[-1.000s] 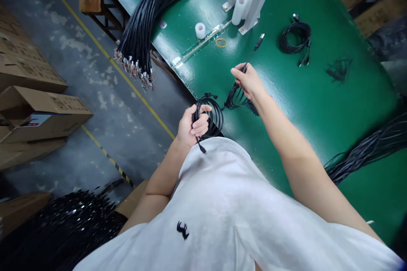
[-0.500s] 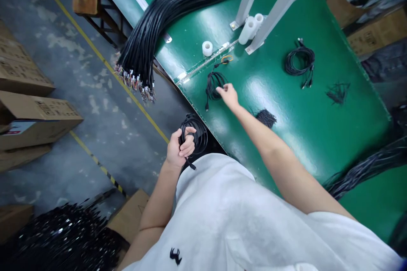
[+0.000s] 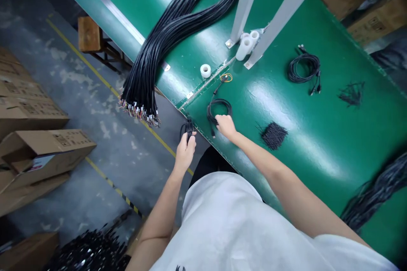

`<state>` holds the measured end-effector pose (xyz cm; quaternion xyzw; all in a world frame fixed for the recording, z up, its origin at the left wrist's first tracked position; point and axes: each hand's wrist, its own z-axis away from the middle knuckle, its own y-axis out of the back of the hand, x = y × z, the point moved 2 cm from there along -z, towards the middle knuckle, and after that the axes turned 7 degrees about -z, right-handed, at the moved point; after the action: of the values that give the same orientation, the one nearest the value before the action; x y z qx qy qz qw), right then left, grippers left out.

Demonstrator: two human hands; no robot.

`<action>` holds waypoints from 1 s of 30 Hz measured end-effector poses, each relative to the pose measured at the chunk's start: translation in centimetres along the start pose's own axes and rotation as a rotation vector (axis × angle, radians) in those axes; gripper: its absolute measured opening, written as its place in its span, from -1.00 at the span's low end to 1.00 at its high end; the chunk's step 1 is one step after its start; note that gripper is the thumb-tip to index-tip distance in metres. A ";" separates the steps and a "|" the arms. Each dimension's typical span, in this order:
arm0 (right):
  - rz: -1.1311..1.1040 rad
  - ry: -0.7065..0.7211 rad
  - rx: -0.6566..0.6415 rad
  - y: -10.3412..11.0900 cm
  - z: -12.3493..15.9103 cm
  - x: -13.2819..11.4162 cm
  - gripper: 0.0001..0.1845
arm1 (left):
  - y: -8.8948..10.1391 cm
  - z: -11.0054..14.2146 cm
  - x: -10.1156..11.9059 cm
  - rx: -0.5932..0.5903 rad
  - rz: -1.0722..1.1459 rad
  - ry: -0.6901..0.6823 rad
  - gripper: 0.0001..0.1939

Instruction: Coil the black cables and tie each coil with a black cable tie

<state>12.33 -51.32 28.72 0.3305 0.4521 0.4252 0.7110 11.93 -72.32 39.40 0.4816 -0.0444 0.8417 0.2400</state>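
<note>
My left hand (image 3: 185,151) is closed around a coiled black cable (image 3: 188,127), held just off the table's near edge. On the green table (image 3: 305,135), my right hand (image 3: 225,126) grips the lower right side of another coiled black cable (image 3: 219,101); its fingertips are partly hidden. From that coil a lead runs up to a small orange wire loop (image 3: 226,77), and a plug end lies below it. A pile of short black ties (image 3: 274,135) lies to the right of my right hand.
A thick bundle of black cables (image 3: 178,21) hangs over the table edge. White rolls (image 3: 244,47) stand by two metal posts (image 3: 286,12); a single roll (image 3: 205,70) is nearby. Another coiled cable (image 3: 303,67) lies farther right. Cardboard boxes (image 3: 44,152) and a wooden stool (image 3: 90,34) stand left.
My right hand has closed on the coil on the table, which now lies as a rounder ring. My left hand has moved up toward the table edge with its coil. The view has shifted.
</note>
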 end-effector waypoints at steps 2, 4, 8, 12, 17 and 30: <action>0.031 -0.056 0.018 1.4 1.8 3.3 -0.82 | -0.4 -1.6 1.0 -0.100 0.187 -0.017 -0.62; 0.056 -0.127 0.042 2.8 3.2 6.6 -0.79 | -1.4 -4.0 2.3 -0.237 0.374 -0.017 -0.62; 0.053 -0.197 0.075 4.4 3.9 10.7 -0.69 | -3.9 -11.6 3.8 -0.360 0.623 0.122 -0.62; -0.072 -0.186 0.275 4.1 4.2 10.4 -0.47 | -3.7 -19.8 3.0 -0.083 0.434 0.231 -0.66; -0.495 -0.237 0.430 -0.9 10.9 6.0 -0.60 | -0.8 -23.9 2.0 0.168 0.182 0.148 -0.82; -0.699 -1.368 0.610 -12.8 40.1 6.8 -0.79 | 1.7 -23.6 3.8 0.548 -0.714 -0.240 -0.68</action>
<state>54.83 -53.93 30.24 0.5350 0.0917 -0.2570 0.7996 -9.06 -65.19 30.23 0.6063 0.3207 0.6255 0.3718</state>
